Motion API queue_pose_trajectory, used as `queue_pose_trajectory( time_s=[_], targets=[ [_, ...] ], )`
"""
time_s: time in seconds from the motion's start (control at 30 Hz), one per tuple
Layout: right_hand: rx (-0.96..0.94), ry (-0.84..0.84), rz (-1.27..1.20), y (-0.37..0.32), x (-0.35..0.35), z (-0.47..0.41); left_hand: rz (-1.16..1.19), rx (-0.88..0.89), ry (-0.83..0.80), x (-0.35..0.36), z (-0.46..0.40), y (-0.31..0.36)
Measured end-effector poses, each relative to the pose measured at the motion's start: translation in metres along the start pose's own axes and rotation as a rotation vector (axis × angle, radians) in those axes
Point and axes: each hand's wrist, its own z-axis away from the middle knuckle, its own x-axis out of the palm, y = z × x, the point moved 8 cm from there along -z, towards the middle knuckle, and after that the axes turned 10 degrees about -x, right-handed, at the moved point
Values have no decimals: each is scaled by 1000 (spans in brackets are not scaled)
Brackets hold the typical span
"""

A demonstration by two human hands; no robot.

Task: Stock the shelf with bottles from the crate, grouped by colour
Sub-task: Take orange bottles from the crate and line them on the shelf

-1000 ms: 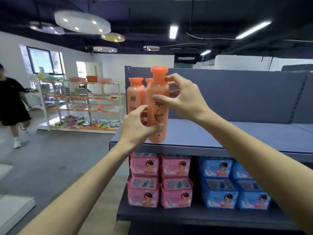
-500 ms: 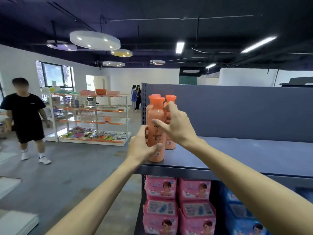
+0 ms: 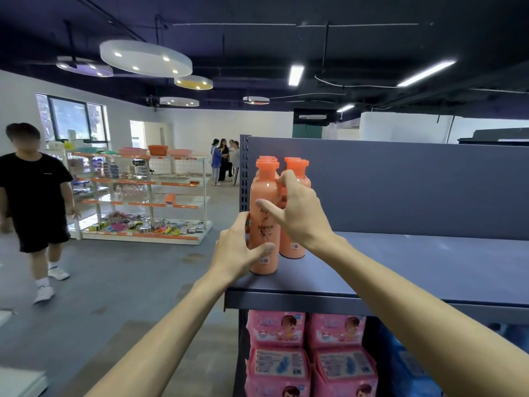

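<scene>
Two hands grip front orange bottle (image 3: 264,224) upright on shelf (image 3: 400,270); label script unreadable.

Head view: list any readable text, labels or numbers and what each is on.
No text can be read with confidence.
Front orange bottle: dark label print, blurred.
Second orange bottle: small code sticker, too small.
Pink packs below the shelf: logo and panel print, blurred.

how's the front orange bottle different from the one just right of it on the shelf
The front bottle stands at the shelf edge, gripped by the left hand; the right bottle stands further back. The right hand largely hides the right bottle. Both are upright, orange, same shape.
</scene>
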Motion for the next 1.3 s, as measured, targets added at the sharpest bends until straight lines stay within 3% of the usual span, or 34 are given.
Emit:
queue_pose_trajectory(
  time_s=[0.5,0.7,0.8,1.07,1.17,1.3],
  targets=[
    [6,-13,44,-4,3,2,28,-60,-63,2,-1,-5],
    [-7,-95,110,2,-28,16,-275,76,337,-24,42,37],
    [-31,-148,173,14,-53,25,-366,153,365,-12,58,68],
    [87,-259,49,82,-138,112,-254,185,114,103,107,129],
    [38,-342,144,107,-169,182,-213,212,31,159,155,139],
    [88,-521,189,152,-175,305,-225,143,-204,254,241,113]
  ],
)
